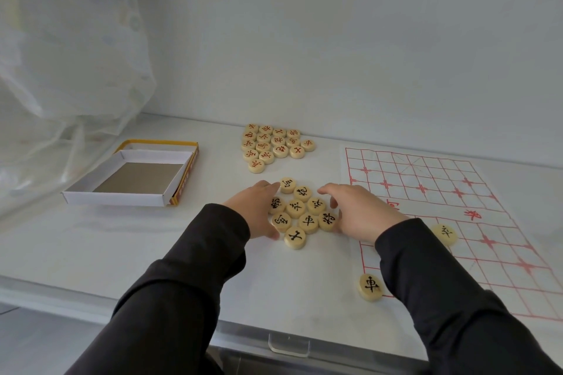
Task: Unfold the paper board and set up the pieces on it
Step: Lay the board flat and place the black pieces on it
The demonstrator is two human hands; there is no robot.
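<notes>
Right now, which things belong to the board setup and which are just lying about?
Job: paper board, unfolded; black pieces, bunched between left hand and right hand; red pieces, clustered behind.
Lying about: box, open and empty; curtain.

Black cluster point(300, 211) hemmed between left hand point(259, 210) and right hand point(359, 210). Table point(122, 246) bare between box point(131, 173) and red pile point(274, 144), and along front. Board point(441, 189) mostly open; stray piece point(444, 234) on it, second piece point(370, 287) at its near corner.
</notes>
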